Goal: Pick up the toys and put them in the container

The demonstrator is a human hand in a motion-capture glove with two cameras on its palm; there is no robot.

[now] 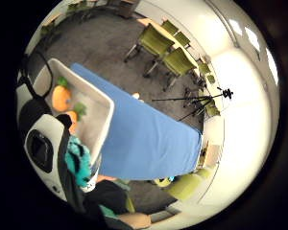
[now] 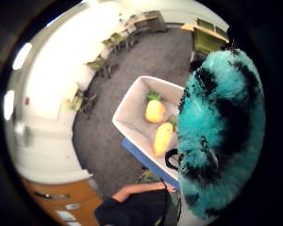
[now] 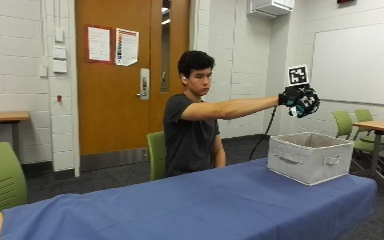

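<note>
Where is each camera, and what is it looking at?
Outside view: across the table, facing the person, whose raised right hand holds a fuzzy teal toy above the grey container.
Little-finger palm view: on the hand, looking down at the container, blue tablecloth and glove edge.
Thumb palm view: on the palm, filled by the teal toy.
Both palm views show orange toys inside the container.

I'm seeing a shaggy, furry teal-and-black plush toy (image 2: 219,127), a matt grey fabric container (image 3: 310,157), smooth matt blue cloth covering the table (image 3: 198,205), and soft-looking orange toys (image 2: 154,111).
</note>
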